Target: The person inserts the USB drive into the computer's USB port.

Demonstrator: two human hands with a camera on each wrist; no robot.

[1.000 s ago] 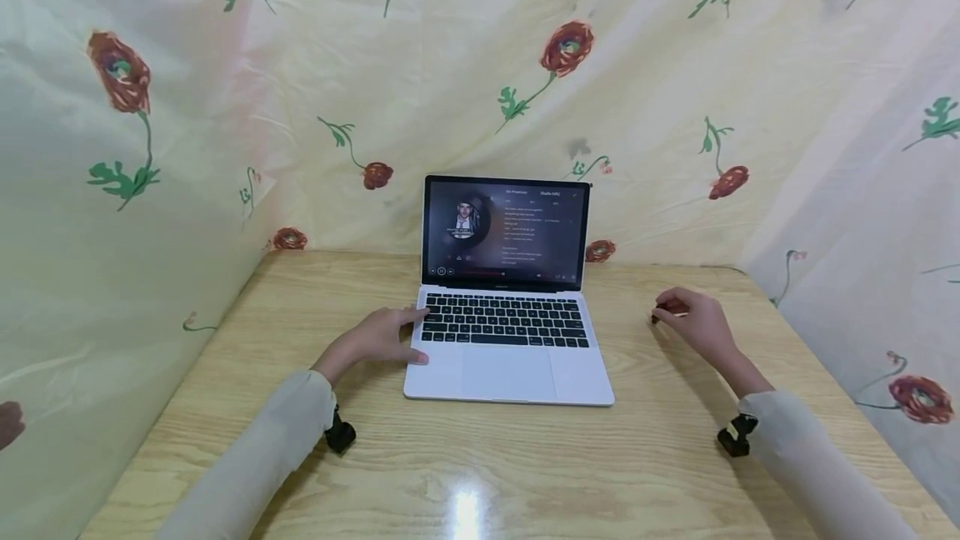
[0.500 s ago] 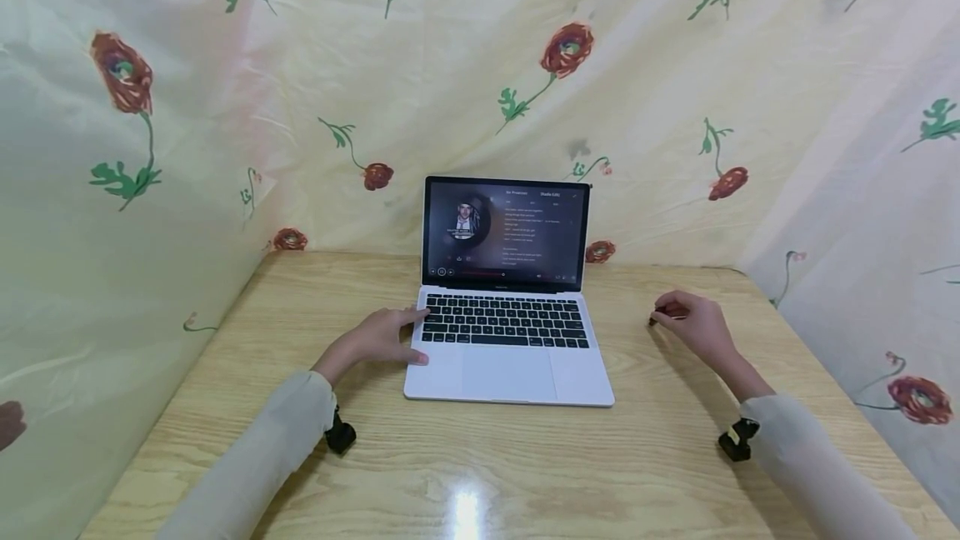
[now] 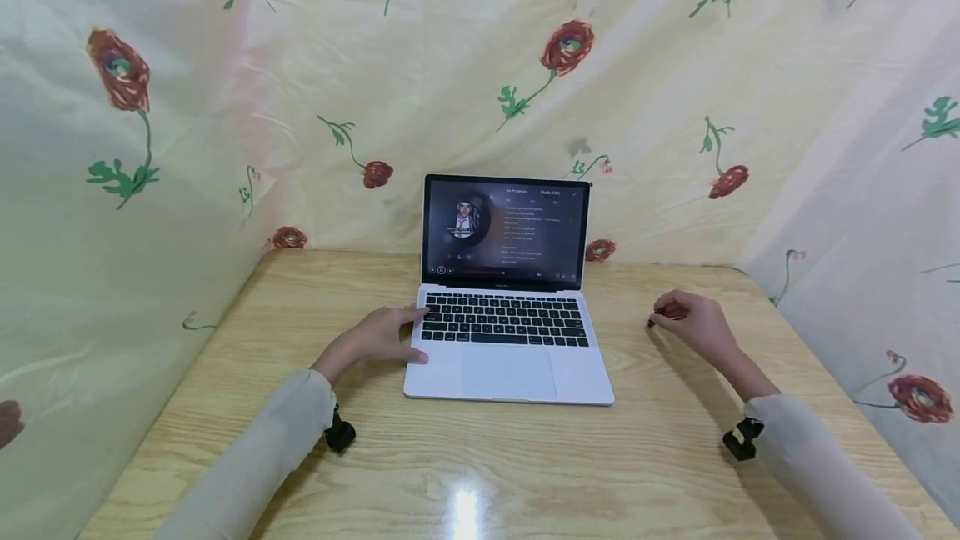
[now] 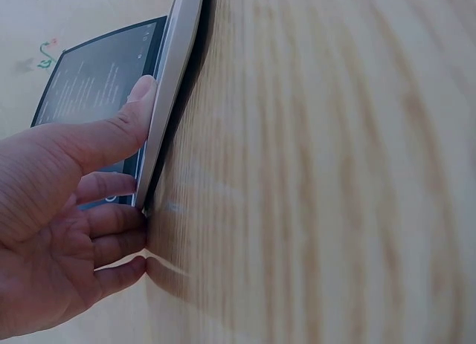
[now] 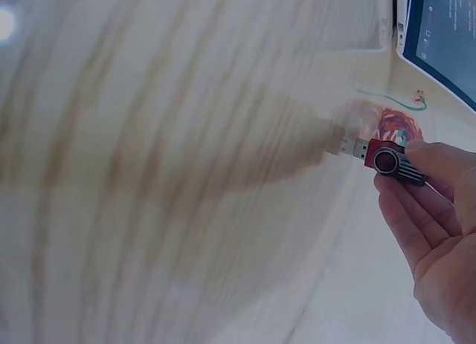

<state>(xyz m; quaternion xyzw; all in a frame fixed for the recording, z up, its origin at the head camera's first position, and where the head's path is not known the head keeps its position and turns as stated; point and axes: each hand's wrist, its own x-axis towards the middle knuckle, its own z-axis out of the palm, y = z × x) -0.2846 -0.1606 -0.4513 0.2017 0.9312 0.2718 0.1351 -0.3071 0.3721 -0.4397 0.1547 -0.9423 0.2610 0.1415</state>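
A silver laptop (image 3: 442, 373) stands with its lid up and its screen lit, in the middle of the head view. My left hand (image 3: 377, 335) rests at its left side, the thumb on the palm rest and the index finger at the left keys. In the left wrist view the other fingers (image 4: 115, 247) lie along the laptop's edge. To the right of the laptop, apart from it, my right hand (image 3: 699, 327) pinches a red and black USB flash drive (image 5: 385, 161). Its swivel cover is turned back and the bare metal plug (image 5: 355, 145) points away from the fingers, towards the laptop's side.
The wooden table (image 3: 480, 457) carries the laptop. A flowered cloth (image 3: 360, 65) hangs behind the table and along both sides. A black wrist camera (image 3: 340, 433) sits on the left cuff, another black camera (image 3: 742, 438) on the right one.
The flash drive's tip has shifted slightly to the left and down as my right wrist turned a little. The left hand and the laptop have stayed in place.
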